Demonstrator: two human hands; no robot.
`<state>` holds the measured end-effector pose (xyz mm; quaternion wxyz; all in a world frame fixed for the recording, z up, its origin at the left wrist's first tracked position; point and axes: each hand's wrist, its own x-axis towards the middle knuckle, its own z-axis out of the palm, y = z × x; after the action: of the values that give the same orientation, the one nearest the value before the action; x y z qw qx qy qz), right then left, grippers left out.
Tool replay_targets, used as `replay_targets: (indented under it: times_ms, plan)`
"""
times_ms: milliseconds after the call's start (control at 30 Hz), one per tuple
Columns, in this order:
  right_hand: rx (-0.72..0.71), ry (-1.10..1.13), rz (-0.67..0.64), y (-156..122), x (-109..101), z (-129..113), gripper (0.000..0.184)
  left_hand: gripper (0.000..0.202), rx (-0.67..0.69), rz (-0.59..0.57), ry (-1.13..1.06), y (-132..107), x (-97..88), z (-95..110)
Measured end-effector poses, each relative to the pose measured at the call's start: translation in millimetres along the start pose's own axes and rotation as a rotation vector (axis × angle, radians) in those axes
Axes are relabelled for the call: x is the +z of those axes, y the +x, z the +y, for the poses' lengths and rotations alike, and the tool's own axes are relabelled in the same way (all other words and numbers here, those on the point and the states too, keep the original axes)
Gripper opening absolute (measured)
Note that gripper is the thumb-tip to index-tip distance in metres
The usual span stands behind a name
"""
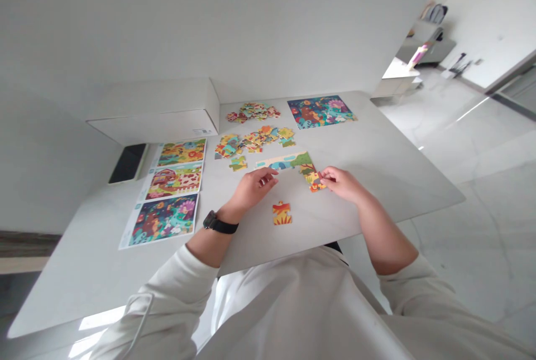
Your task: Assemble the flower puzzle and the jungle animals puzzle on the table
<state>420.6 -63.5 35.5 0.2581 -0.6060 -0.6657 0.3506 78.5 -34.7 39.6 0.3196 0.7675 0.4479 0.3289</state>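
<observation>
White table (377, 153) against a bare wall: the right hand (341, 182) pinches a puzzle piece (316, 182) onto the right end of a barely begun strip (288, 161) mid-table. The left hand (253, 186) rests beside it, fingers loosely curled and gripping nothing visible. One finished puzzle (320, 110) lies at the far edge. Judging by the loose piles (255, 139), most of this one remains. A single piece (282, 213) lies near the front edge.

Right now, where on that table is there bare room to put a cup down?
Bare: the table right of the right hand, nearer than the finished puzzle; also the near left corner below the picture sheet. Crowded: the middle, loose pieces and half-built strip beyond the left hand.
</observation>
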Motion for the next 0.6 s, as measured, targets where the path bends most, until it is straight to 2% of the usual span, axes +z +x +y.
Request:
replay_targets:
  times_ms: [67, 200, 433, 600]
  plan:
    - [-0.028, -0.092, 0.043, -1.3, 2.9, -0.6, 0.02, 0.031, 0.03, -0.013, 0.027, -0.3, 2.2, 1.7]
    - [-0.064, -0.198, 0.047, -3.2, 5.4, -6.3, 0.033, 0.027, 0.13, -0.047, 0.114, -1.0, 7.1, 8.0]
    - [-0.072, -0.244, 0.031, -5.1, 5.8, -10.5, 0.034, 0.027, 0.346, -0.157, 0.221, -3.2, 16.3, 22.5]
    - [-0.078, -0.258, 0.018, -4.4, 7.5, -8.2, 0.038, 0.03, 0.382, -0.257, 0.243, -5.9, 24.0, 25.4]
